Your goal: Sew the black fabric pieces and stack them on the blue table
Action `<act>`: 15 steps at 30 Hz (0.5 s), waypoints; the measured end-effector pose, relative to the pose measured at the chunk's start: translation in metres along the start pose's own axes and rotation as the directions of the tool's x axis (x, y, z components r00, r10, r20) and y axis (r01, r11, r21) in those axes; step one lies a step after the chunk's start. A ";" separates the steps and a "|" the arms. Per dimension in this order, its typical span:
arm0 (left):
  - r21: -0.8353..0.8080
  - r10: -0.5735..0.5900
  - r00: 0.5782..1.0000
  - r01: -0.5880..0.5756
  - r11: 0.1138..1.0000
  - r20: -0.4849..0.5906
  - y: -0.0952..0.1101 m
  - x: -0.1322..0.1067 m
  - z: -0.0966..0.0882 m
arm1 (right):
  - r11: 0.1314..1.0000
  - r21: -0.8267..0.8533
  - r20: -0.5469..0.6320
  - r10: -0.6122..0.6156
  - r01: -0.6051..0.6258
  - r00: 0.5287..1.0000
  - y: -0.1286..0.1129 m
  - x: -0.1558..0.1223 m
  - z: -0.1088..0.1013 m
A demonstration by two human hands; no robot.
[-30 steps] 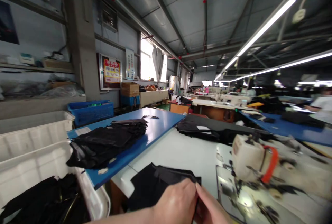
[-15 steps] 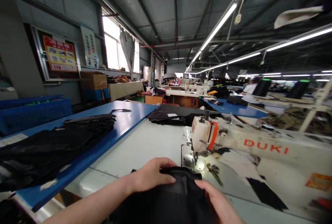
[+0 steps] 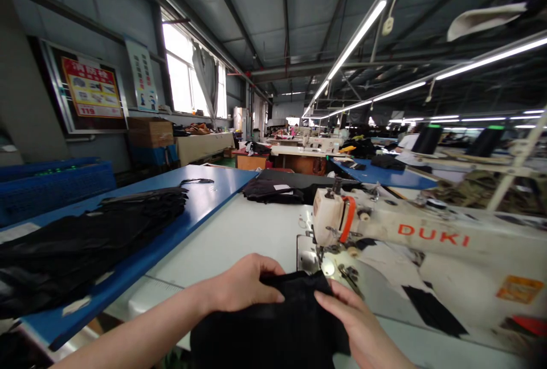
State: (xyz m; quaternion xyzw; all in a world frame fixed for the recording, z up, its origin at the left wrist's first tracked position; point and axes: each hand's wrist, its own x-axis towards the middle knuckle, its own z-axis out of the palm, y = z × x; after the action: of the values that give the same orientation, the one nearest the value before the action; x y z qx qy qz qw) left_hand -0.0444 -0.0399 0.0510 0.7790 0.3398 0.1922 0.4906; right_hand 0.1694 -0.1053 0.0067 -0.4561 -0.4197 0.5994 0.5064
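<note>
A piece of black fabric (image 3: pixel 273 329) hangs between my hands at the front edge of the pale sewing table. My left hand (image 3: pixel 245 286) grips its upper left edge, thumb on the near face and fingers behind. At the upper right corner, my right hand (image 3: pixel 346 306) pinches the cloth between thumb and fingers. Just beyond the fabric stands a white sewing machine (image 3: pixel 393 232) marked DUKI, its lit needle area close to the cloth's top edge. Small metal scissors or snips (image 3: pixel 349 275) lie beside the needle plate, partly hidden by my right hand.
To the left, a stack of black cut pieces (image 3: pixel 106 238) lies on a blue table (image 3: pixel 217 175). More black fabric (image 3: pixel 273 189) sits behind the machine. White and black scraps (image 3: pixel 431 309) lie under the machine arm. Thread cones (image 3: pixel 427 140) stand at the right.
My right hand has moved up and inward along the fabric, and more of its fingers show. The cloth's top edge now looks flatter. The view has shifted slightly.
</note>
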 end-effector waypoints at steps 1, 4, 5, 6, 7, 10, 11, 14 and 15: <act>0.142 0.040 0.998 -0.033 0.989 -0.051 0.006 -0.002 -0.006 | 0.995 -0.067 0.005 -0.073 0.073 0.997 -0.003 0.001 -0.001; 0.580 0.325 0.930 -0.172 0.796 -0.170 0.026 -0.010 -0.028 | 0.896 -0.345 -0.025 -0.308 0.281 0.951 -0.010 0.005 -0.001; 0.705 0.438 0.882 -0.199 0.681 -0.174 0.032 -0.012 -0.035 | 0.839 -0.444 -0.051 -0.374 0.314 0.926 -0.010 0.005 0.000; 0.804 0.540 0.826 -0.206 0.558 -0.163 0.036 -0.014 -0.041 | 0.786 -0.528 -0.069 -0.418 0.322 0.906 -0.010 0.005 0.000; 0.872 0.613 0.778 -0.200 0.446 -0.135 0.038 -0.015 -0.045 | 0.743 -0.590 -0.081 -0.445 0.317 0.892 -0.010 0.005 0.000; 0.947 0.688 0.725 -0.189 0.259 -0.043 0.024 -0.014 -0.038 | 0.667 -0.677 -0.041 -0.456 0.311 0.889 -0.005 0.001 -0.009; 0.948 0.673 0.739 -0.199 0.250 -0.023 0.014 -0.013 -0.029 | 0.646 -0.694 -0.014 -0.454 0.319 0.891 -0.004 0.000 -0.017; 0.916 0.575 0.818 -0.238 0.325 0.009 -0.026 -0.005 0.007 | 0.547 -0.773 0.034 -0.470 0.321 0.882 -0.006 0.003 -0.057; 0.900 0.539 0.842 -0.248 0.358 0.017 -0.039 -0.002 0.018 | 0.502 -0.811 0.025 -0.482 0.300 0.876 -0.009 0.006 -0.075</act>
State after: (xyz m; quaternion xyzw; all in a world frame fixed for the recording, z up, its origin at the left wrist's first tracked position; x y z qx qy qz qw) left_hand -0.0474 -0.0416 0.0084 0.9386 0.2552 0.2118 -0.0957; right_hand 0.2435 -0.0947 -0.0025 -0.5836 -0.6790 0.1676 0.4126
